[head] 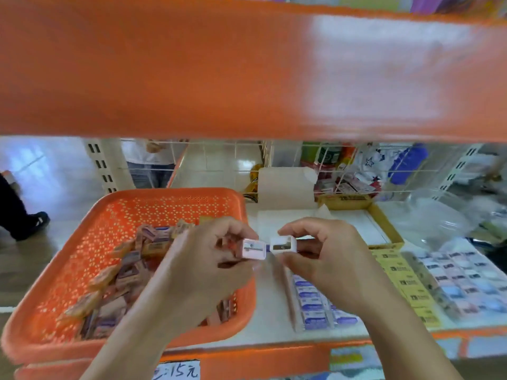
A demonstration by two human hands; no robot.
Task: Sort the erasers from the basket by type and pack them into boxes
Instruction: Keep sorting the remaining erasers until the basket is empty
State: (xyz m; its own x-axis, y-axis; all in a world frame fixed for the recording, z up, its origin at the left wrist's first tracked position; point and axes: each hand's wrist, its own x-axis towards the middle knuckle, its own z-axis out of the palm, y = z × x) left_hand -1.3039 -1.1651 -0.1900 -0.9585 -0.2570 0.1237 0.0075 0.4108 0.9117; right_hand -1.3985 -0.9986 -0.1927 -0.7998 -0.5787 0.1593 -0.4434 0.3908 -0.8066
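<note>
Just right of the orange perforated plastic basket [170,192], above the pale shelf board [274,319], I see both hands raised and facing each other. My view shows the left hand [219,259] with fingers curled, thumb and forefinger pinching a small pink plastic block [254,249]; something reddish sits deeper inside that curl, too blurred for me to tell. The right hand [323,250] pinches a small white plastic block [283,244] between thumb and forefinger, the other fingers bent in behind it. Each block shows a grey metal inset on the face turned toward me, and the two are held side by side, just apart or barely touching; I cannot tell which. A loose heap of wrapped erasers [129,270] in brown and purple sleeves lies in the basket, running from its middle down toward the near left corner. Behind the hands stands an open brown cardboard box [386,226] with a white inside and a raised white flap. Below the right wrist a long narrow box [312,303] holds erasers with blue-purple labels packed in rows. Just beside it on the right lies a yellow printed carton [408,283], then a flat tray of mixed small erasers [466,278]. A broad orange shelf [192,78] fills the upper view, and a handwritten price tag [178,370] hangs on the front edge below.
</note>
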